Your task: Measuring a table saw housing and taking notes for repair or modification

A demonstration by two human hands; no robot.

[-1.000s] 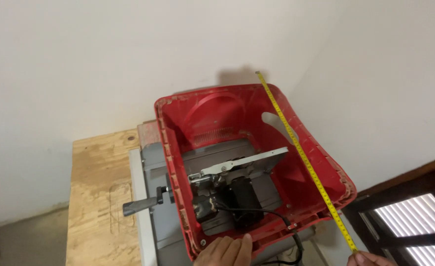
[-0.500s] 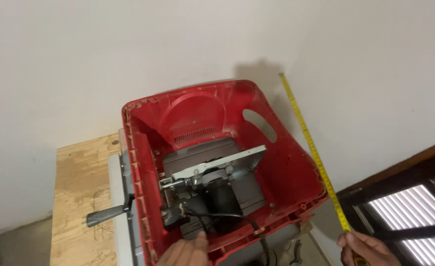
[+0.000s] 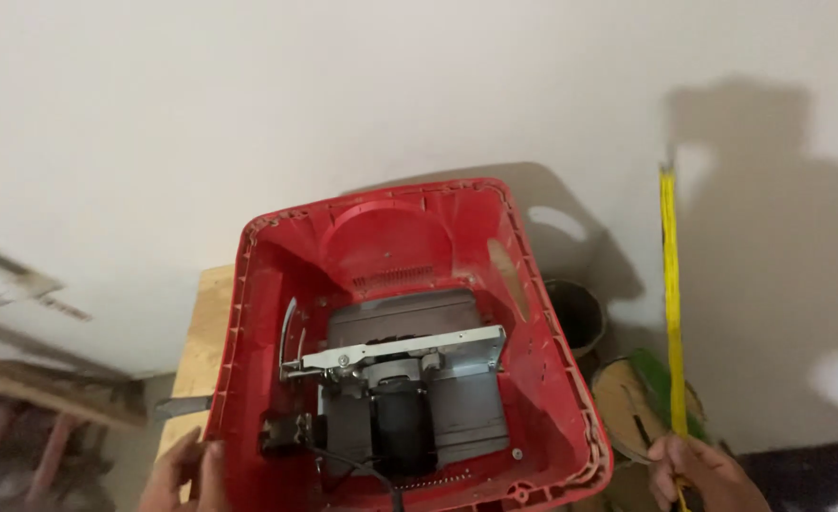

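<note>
The left hand (image 3: 184, 471) rests at the lower left edge of the red plastic housing (image 3: 542, 313), fingers spread flat against its outer rim; it touches the shell but whether it grips it I cannot tell. The housing lies upside down just right of that hand, open side toward the camera, and inside it sit a grey metal plate, a silver bracket (image 3: 395, 353) and a black motor (image 3: 402, 427) with a black cable running toward the lower edge. No label or printed sticker can be made out on the shell. Beyond the left hand's fingers a plywood board (image 3: 202, 332) lies under the housing, with a grey lever (image 3: 180, 408) sticking out over it.

The right hand (image 3: 699, 469) is well apart from the left, on the far side of the housing, closed around a yellow tape measure blade (image 3: 669, 303) that stands nearly upright from the fist up the pale wall. Left of that hand, between it and the housing, are a dark round bucket (image 3: 575, 313) and a round wooden disc with a green piece on it (image 3: 639, 393).

Half a second ago the tape slanted across beside the housing's right rim; now it stands clear of it and almost vertical. The view has swung, so the housing sits more central and the window frame at right has gone from sight.
</note>
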